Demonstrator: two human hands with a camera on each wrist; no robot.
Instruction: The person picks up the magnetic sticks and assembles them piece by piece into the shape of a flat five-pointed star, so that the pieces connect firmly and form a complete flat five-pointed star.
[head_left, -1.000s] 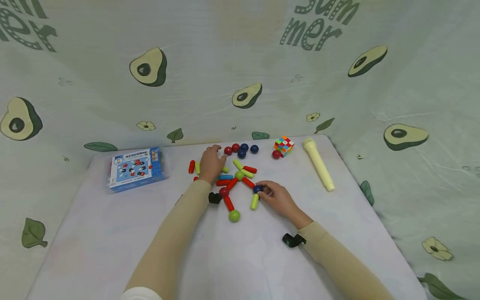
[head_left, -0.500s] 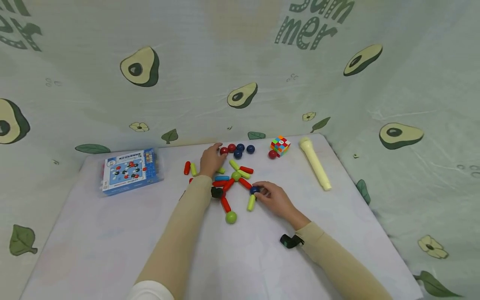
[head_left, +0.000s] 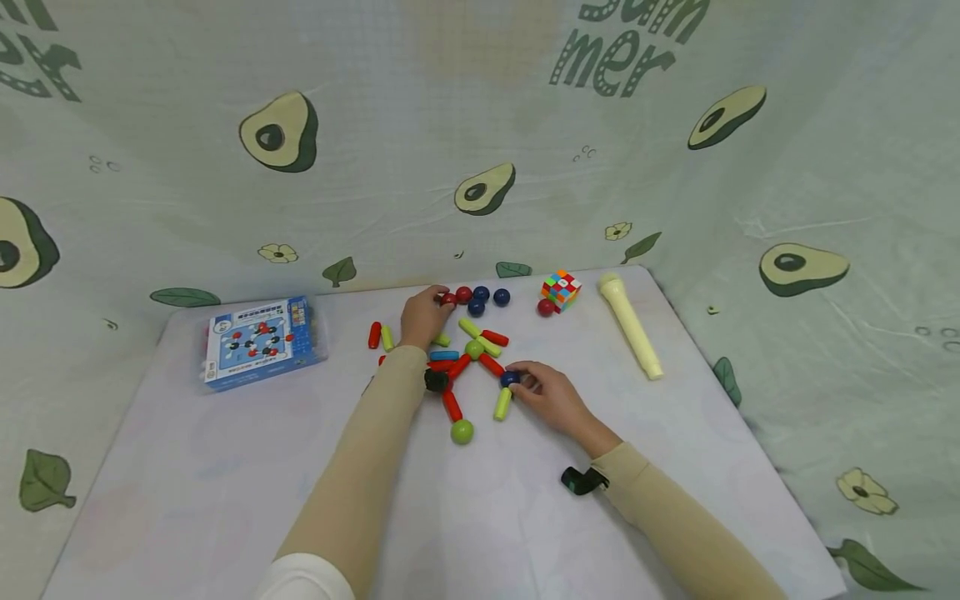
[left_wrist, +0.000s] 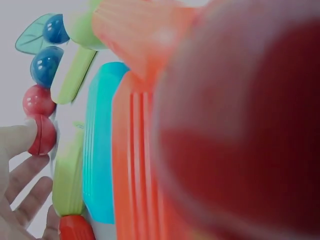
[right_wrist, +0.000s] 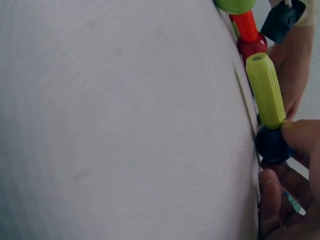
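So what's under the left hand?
The left hand pinches a red ball. In the head view, one end of a green stick pokes out beside it; the left wrist view also shows a red stick. Anything right below the hand is covered.

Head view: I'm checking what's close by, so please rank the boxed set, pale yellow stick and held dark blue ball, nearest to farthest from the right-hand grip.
1. Dark blue ball: pinched in the right-hand grip.
2. Pale yellow stick: apart, to the right, reaching farther back.
3. Boxed set: far over to the left.
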